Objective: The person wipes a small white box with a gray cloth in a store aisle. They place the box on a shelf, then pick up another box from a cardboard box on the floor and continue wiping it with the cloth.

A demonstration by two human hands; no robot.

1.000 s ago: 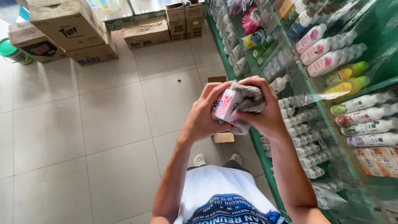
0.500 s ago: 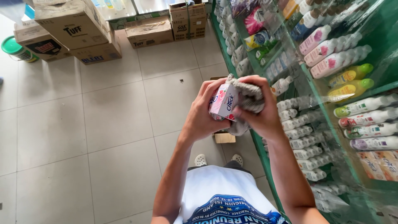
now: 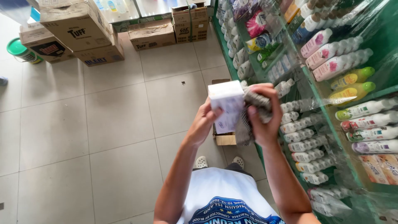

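Note:
My left hand (image 3: 204, 121) grips a small white and pink box (image 3: 226, 105) from below and behind, holding it up at chest height with a pale side facing me. My right hand (image 3: 262, 118) is closed on a grey striped cloth (image 3: 250, 112), which is pressed against the box's right side and hangs down below it. Both hands are just left of the green shelf.
A green shelf unit (image 3: 309, 83) on my right holds rows of plastic-wrapped white bottles (image 3: 304, 135) and coloured bottles. Cardboard boxes (image 3: 74, 31) stand on the tiled floor at the back left, a green-lidded bucket (image 3: 18, 49) beside them. A small open carton (image 3: 224, 139) lies by my feet.
The box has been turned in my left hand, so its pink printed face no longer shows and a pale side faces me. The cloth has shifted to the box's right side.

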